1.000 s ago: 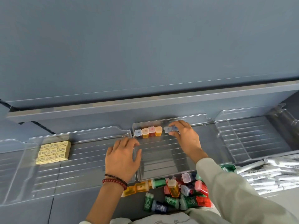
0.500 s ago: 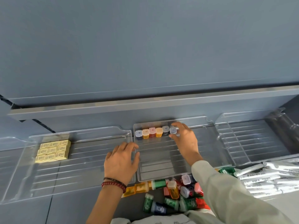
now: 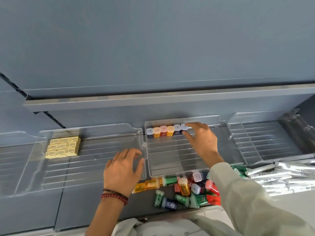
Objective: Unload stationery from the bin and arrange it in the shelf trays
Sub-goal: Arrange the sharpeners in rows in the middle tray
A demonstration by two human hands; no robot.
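clear plastic, the middle tray holds a row of six small capped containers along its back wall. the right hand pinches the end blue container between thumb and forefinger; the left hand lies flat, fingers loose, on a corner of the left tray.

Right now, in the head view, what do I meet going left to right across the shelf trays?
Yellow eraser block → left hand → row of capped boxes → last box, pinched by the right hand → clear right tray.
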